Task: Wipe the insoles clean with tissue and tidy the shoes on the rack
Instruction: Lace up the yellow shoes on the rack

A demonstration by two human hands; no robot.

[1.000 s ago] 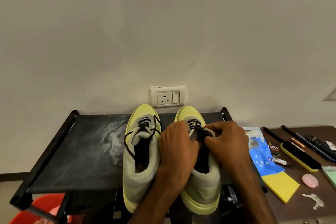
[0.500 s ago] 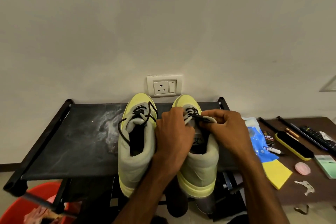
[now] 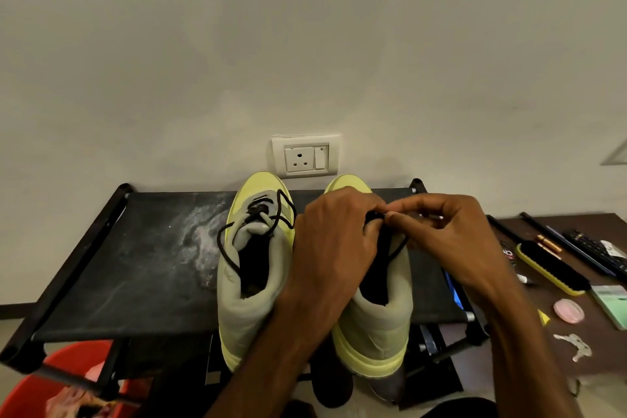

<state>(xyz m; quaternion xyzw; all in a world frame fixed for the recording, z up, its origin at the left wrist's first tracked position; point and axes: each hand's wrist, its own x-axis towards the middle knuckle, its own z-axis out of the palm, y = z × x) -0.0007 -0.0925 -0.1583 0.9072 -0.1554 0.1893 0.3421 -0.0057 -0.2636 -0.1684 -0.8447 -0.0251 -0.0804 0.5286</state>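
I see the left shoe [image 3: 247,312] and right shoe [image 3: 373,326] side by side on top of the rack [image 3: 135,265], toes to the wall. The 2 hands meet over the right shoe. The left hand [image 3: 334,241] curls its fingers onto the black lace [image 3: 373,215] at the tongue, and the right hand [image 3: 448,241] pinches the same lace between thumb and forefinger. A brush [image 3: 551,268] lies on the surface [image 3: 543,346] to the right.

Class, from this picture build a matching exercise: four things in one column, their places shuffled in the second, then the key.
1 wall socket
2 bucket
3 shoe brush
4 right shoe's lace

A pinched by left hand and right hand
B on the brown table
C on the wall behind the rack
D below the rack, at left

Pairs: 1-C, 2-D, 3-B, 4-A
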